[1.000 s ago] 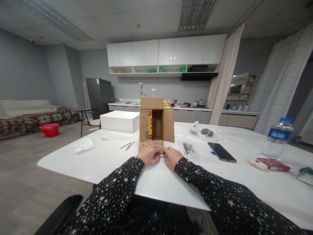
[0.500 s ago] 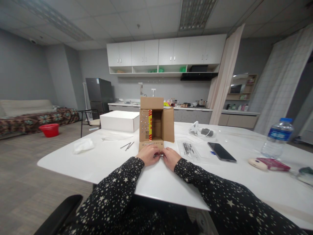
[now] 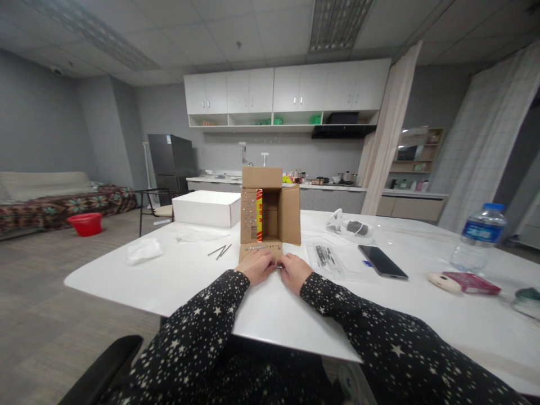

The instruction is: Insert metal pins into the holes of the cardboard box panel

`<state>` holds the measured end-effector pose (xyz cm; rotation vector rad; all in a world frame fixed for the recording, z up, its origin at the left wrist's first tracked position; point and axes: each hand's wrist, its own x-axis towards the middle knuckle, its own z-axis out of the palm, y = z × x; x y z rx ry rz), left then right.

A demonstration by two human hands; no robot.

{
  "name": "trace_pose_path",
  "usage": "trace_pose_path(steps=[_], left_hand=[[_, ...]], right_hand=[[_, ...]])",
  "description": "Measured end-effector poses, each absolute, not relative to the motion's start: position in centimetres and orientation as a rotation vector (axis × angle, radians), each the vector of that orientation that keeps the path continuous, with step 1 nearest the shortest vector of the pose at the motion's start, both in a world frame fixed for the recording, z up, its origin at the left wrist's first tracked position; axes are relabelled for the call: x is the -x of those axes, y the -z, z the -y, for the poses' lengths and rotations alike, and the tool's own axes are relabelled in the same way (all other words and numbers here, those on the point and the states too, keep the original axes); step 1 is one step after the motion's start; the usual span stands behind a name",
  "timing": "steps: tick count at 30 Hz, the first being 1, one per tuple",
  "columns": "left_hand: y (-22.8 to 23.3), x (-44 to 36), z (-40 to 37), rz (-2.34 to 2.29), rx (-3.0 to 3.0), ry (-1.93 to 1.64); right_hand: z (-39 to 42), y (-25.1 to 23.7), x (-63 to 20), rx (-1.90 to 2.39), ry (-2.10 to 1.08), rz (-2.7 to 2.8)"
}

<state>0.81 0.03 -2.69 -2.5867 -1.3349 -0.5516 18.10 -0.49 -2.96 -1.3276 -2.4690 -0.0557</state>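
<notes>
Studio-style mock apartment, open plan: kitchenette with white wall cabinets (image 3: pixel 287 89), range hood (image 3: pixel 342 131), dark fridge (image 3: pixel 171 163) and a cluttered counter (image 3: pixel 320 185); patterned sofa (image 3: pixel 59 202); white tabletop (image 3: pixel 270 304); curtain partitions (image 3: pixel 386 135); office ceiling tiles.

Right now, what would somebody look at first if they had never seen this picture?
Probably the open cardboard box standing in the middle of the white table, with a red and yellow strip inside it. Right in front of it, the left hand and right hand meet at its lower flap, pinching something small and shiny. Off to the right stands a water bottle.
</notes>
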Motion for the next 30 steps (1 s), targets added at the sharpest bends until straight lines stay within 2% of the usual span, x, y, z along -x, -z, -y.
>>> trace_pose_path(steps=[8,21,30], left_hand=[[3.3,-0.3,-0.5,1.351,2.507,0.557],[3.4,1.2,-1.5,1.307,2.552,0.862],[2.6,1.5,-1.6,1.143,2.378,1.351]], right_hand=[[0.7,2.7,-18.3,1.388,0.086,2.444],[0.7,2.9,-18.4,1.433,0.133,2.466],[0.7,3.1,-18.5,1.419,0.168,2.484]])
